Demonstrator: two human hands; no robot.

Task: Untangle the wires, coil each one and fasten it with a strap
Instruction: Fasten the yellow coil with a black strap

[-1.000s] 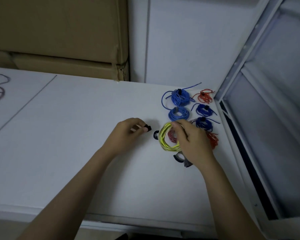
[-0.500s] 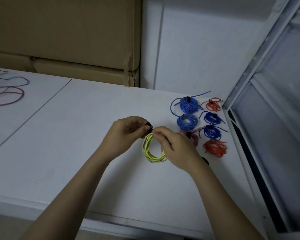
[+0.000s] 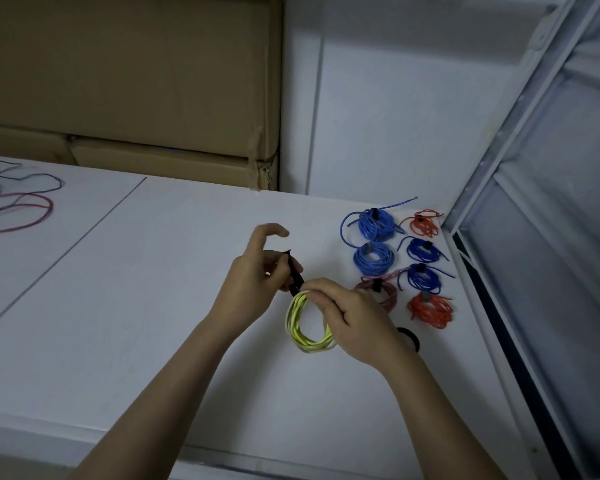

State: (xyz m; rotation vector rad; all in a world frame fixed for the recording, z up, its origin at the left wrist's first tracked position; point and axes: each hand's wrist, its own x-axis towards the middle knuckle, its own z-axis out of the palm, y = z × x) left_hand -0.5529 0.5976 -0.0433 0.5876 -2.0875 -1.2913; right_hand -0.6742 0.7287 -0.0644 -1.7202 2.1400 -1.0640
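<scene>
Right hand [image 3: 352, 318]: fingers are being kept clamped on the top of the yellow coil [image 3: 307, 327]; turns may be sprung loose if this pinch is eased.
Left hand [image 3: 257, 282]: the black strap [image 3: 294, 273] is being pinched, index finger raised; it may be slipped off before being wrapped.
Coil: being held above the white table [image 3: 136, 306], the strap touching its top, beside the fingertips.

A storeroom or workshop: stacked cardboard boxes [image 3: 129, 81] behind a white worktable [image 3: 153, 306].

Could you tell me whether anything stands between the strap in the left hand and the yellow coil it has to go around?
Nothing visible does. The left hand holds the black strap right at the top of the yellow coil, which the right hand grips there.
</scene>
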